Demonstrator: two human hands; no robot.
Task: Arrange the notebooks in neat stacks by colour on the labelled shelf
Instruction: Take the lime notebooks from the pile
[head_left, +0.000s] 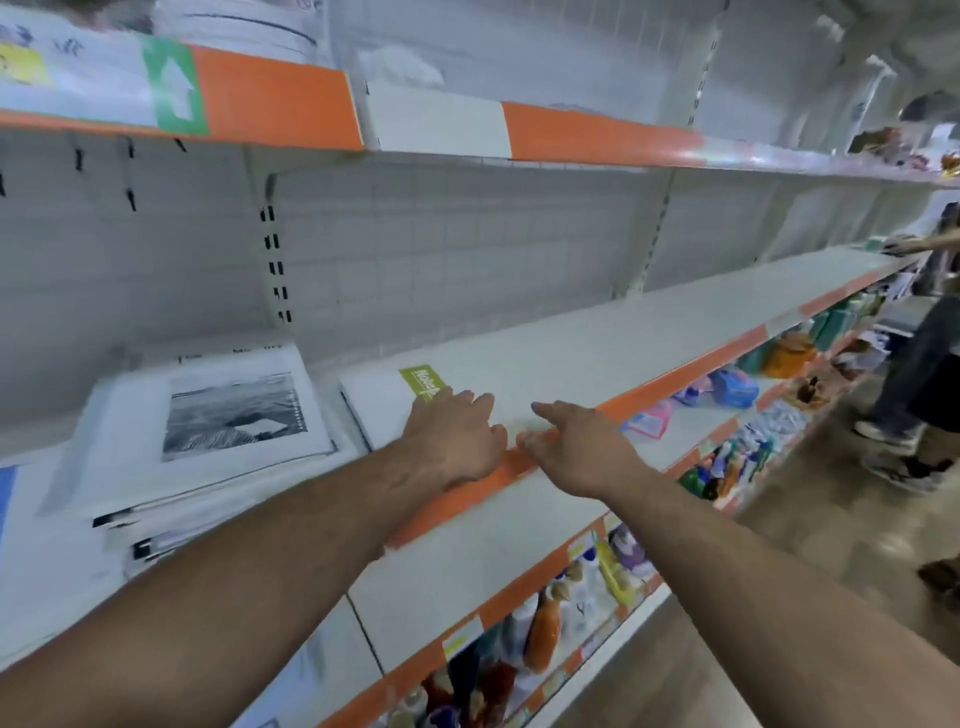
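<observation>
Now 2 hands (457, 441) (576, 452), 2 notebook stacks (208, 426) (382, 405)

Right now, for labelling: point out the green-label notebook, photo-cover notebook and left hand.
green-label notebook (383, 410): head view, white cover.
photo-cover notebook (234, 415): head view, grey photo.
left hand (453, 440): head view, its back.

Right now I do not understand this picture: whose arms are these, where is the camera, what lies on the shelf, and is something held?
There is no machine. The camera sits on a person's head and looks forward and down, so both arms are that person's own. The left hand lies flat on a white notebook with a green label. The right hand, fingers straight, is at the orange front edge of the shelf and holds nothing. Left of that notebook lies a stack with a black-and-white photo cover on top. Lower shelves carry bottles. Another person stands far right.
</observation>
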